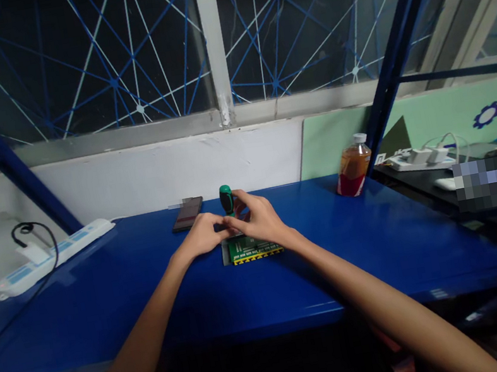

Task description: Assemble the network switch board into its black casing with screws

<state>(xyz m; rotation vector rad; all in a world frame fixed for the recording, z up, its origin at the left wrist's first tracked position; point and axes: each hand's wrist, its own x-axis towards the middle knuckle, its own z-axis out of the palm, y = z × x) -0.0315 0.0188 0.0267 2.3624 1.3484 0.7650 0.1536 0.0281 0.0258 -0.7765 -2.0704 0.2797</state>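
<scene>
A screwdriver (226, 199) with a green and black handle stands upright over a green circuit board (255, 247). My right hand (261, 217) curls around the screwdriver from the right, thumb and fingers closed by the lower handle. From the left, my left hand (202, 236) has its fingers pinched together near the screwdriver's lower part, at the board's far left corner. What those fingertips grip is hidden. Along its near edge the board carries a yellow strip, and a grey edge shows at its left side. The screwdriver's tip is out of sight behind my hands.
Behind my left hand a dark phone (189, 214) lies on the blue table (156, 317). A white power strip (56, 255) with a black cable runs along the left. A drink bottle (353, 167) stands at the back right, beside a blue frame post (392, 58).
</scene>
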